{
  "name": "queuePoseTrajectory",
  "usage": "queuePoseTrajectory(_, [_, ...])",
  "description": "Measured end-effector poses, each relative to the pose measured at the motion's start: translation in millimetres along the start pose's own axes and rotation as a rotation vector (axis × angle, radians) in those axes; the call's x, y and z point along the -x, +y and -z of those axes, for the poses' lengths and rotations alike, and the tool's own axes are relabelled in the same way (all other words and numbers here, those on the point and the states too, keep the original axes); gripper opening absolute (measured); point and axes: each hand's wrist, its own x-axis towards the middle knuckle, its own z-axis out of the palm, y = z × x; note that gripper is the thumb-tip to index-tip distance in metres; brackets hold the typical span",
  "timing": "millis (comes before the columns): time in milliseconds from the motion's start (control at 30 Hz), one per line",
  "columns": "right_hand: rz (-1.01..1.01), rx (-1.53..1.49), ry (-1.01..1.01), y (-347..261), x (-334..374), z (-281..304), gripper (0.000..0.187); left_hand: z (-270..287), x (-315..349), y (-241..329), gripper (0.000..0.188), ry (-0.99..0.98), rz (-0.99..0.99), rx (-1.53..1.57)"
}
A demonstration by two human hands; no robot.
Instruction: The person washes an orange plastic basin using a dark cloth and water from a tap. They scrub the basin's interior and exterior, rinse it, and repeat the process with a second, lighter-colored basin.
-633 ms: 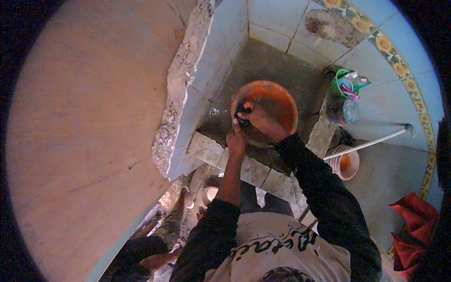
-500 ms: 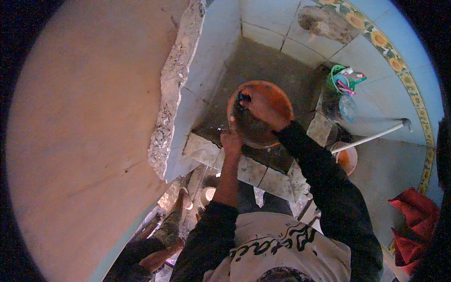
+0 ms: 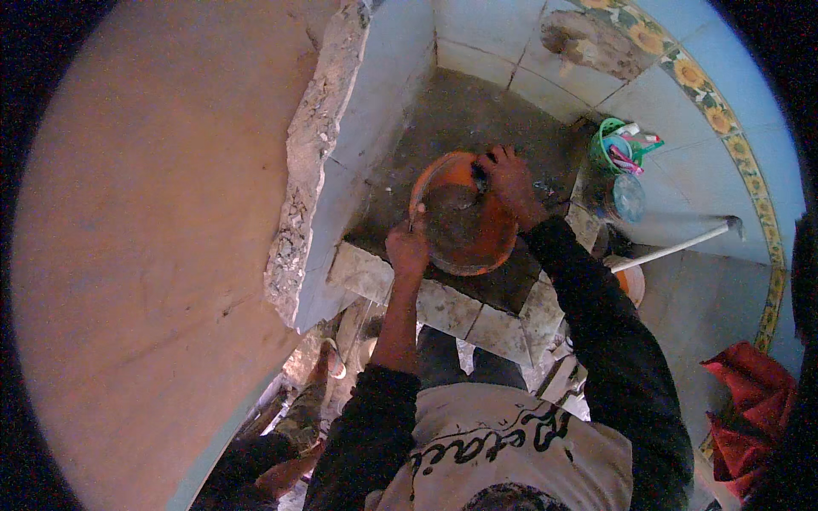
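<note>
A round orange basin [image 3: 469, 260] with a dirty, grey-brown inside sits tilted on the wet cement floor in a tiled corner. My left hand [image 3: 407, 249] is closed on its near left rim, with the thumb up over the edge. At the far right rim is my right hand [image 3: 514, 186], its fingers bent over the edge. A small dark lump [image 3: 479, 177], perhaps a scrubbing pad, is pressed between this hand and the basin wall; its kind is too dark to make out.
A low tiled ledge [image 3: 447, 308] runs in front of me. To the right are a green basket [image 3: 607, 140] of toiletries, a clear tub [image 3: 629, 198], a white pipe [image 3: 673, 254] and red cloth [image 3: 750, 400]. A broken wall edge [image 3: 298, 196] stands left. Another person's foot [image 3: 334, 359] shows lower left.
My right hand has moved from inside the basin at its left side to the far right rim, bringing the dark lump along. The basin has tilted and shifted slightly; my left hand keeps its rim.
</note>
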Motion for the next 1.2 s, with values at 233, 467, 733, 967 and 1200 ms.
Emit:
queuePoseTrajectory(233, [-0.147, 0.003, -0.265, -26, 50, 22, 0.045, -9, 6, 9, 0.067, 0.146, 0.138, 0.194])
queuePoseTrajectory(467, [-0.264, -0.3, -0.34, -45, 105, 21, 0.045, -16, -19, -3, 0.068, 0.202, 0.015, 0.144])
queuePoseTrajectory(733, [-0.448, -0.361, -0.215, 15, 50, 19, 0.038, 18, -26, 32, 0.069, 0.059, 0.105, 0.027])
queuePoseTrajectory(967, [-0.168, -0.285, -0.158, -11, 85, 2, 0.031, -6, -16, 27, 0.066, 0.132, 0.107, 0.136])
queuePoseTrajectory(1200, [-0.156, -0.768, -0.621, -35, 102, -37, 0.025, -34, -17, 9, 0.06, 0.192, -0.096, 0.198])
